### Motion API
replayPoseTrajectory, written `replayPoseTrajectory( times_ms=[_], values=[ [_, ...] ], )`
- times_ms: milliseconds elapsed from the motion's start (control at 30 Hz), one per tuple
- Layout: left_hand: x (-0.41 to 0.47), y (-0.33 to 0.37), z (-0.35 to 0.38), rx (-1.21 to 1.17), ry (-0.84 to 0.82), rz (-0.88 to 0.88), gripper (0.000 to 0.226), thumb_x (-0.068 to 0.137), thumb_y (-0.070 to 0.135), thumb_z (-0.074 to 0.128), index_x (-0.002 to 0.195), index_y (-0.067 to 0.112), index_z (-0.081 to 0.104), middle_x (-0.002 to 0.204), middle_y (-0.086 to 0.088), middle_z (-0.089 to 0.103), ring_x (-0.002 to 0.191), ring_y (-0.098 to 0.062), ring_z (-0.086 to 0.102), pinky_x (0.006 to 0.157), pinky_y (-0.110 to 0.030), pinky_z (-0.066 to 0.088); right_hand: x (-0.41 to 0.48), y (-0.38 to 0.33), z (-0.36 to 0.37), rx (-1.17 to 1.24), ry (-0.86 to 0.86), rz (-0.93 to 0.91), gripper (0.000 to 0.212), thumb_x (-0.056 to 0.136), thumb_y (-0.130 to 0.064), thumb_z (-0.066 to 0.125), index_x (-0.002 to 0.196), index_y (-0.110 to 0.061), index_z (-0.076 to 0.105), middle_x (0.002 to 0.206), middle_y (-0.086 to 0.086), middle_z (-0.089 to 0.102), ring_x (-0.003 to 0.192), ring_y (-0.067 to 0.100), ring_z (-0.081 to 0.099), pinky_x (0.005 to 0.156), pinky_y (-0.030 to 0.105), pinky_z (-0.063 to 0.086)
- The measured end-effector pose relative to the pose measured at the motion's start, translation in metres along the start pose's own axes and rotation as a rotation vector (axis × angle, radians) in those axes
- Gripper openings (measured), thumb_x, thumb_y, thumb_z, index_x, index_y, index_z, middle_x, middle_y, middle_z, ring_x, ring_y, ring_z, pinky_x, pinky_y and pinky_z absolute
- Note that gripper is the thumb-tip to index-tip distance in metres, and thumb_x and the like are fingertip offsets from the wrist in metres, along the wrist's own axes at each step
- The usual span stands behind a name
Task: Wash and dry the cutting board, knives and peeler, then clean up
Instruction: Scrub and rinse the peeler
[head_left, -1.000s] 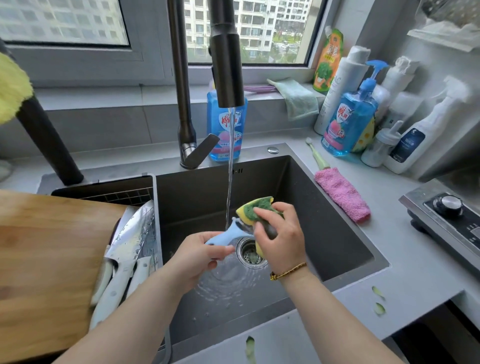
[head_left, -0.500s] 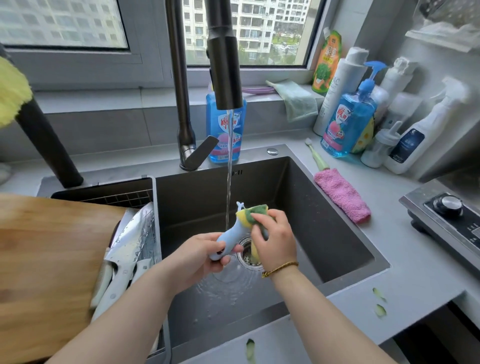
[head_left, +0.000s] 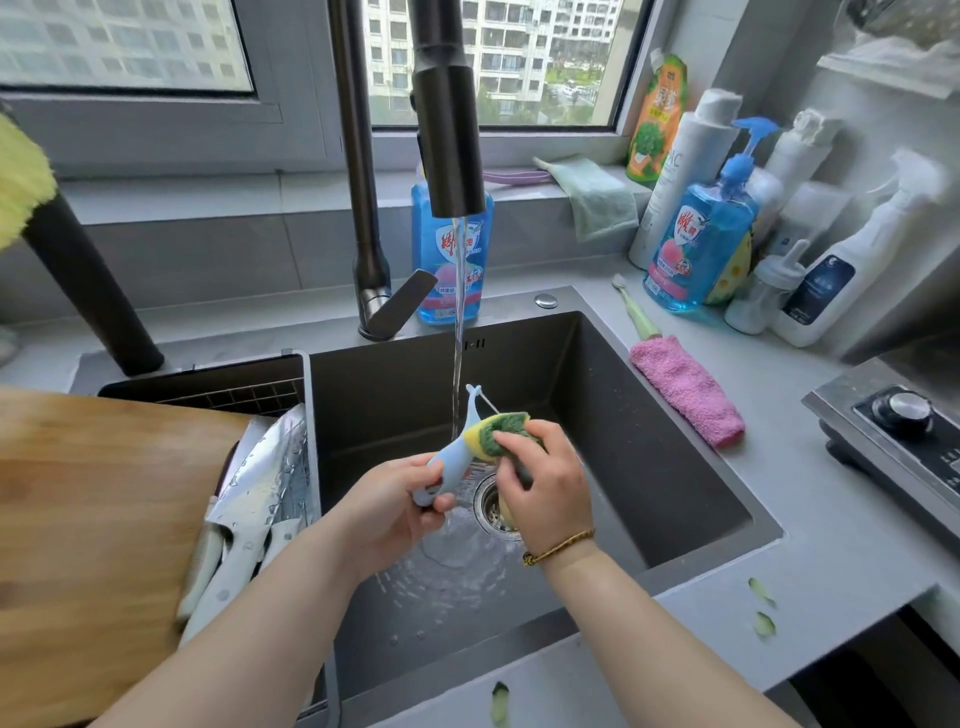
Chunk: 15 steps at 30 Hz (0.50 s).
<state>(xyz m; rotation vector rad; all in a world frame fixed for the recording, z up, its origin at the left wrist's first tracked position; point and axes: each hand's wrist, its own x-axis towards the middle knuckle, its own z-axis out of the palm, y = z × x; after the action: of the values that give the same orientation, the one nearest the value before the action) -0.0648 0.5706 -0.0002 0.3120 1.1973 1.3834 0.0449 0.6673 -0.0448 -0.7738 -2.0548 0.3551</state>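
Over the sink (head_left: 649, 405), under the running tap (head_left: 447, 130), the left hand (head_left: 389, 504) grips the blue peeler (head_left: 460, 449) by its handle while the right hand (head_left: 550, 488) pinches a sponge (head_left: 493, 423) against its head: the scrubbing step. Knives (head_left: 249, 519) and cutting board (head_left: 93, 519) wait at nine o'clock. Next, probably a rinse, minding the blade.

over the dark steel sink (head_left: 649, 426), the left hand (head_left: 387, 512) grips the pale blue plastic peeler (head_left: 457, 457) by its handle while the right hand (head_left: 548, 486) pinches a yellow-and-green sponge (head_left: 496, 428) against it, beside the running water stream (head_left: 458, 322). knives (head_left: 249, 519) lie beside the wooden cutting board (head_left: 93, 519).
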Motion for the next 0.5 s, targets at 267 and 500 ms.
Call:
replayPoseTrajectory(
  times_ms=[267, 500],
  values=[
    [-0.008, -0.007, 0.004, 0.055, -0.044, 0.003, 0.025, 0.097, 0.011, 0.034, 0.097, 0.002, 0.058, 0.075, -0.006, 0.05, 0.049, -0.005, 0.043, 0.039, -0.013, 0.034, -0.01, -0.004, -0.033, -0.096, -0.088, -0.011, 0.029, 0.072, -0.021, 0.047, 0.081, -0.01, 0.072, 0.083, 0.01, 0.065, 0.069, 0.024, 0.063, 0.062, 0.026, 0.054],
    [-0.01, -0.019, 0.006, -0.003, 0.054, 0.011, 0.02, 0.097, 0.01, 0.036, 0.098, 0.001, 0.055, 0.086, -0.008, 0.051, 0.062, -0.01, 0.041, 0.042, -0.013, 0.044, -0.063, 0.01, -0.088, -0.403, -0.105, 0.238, 0.029, 0.062, -0.028, 0.043, 0.067, -0.022, 0.071, 0.075, 0.002, 0.065, 0.057, 0.024, 0.062, 0.048, 0.031, 0.049]
  ],
)
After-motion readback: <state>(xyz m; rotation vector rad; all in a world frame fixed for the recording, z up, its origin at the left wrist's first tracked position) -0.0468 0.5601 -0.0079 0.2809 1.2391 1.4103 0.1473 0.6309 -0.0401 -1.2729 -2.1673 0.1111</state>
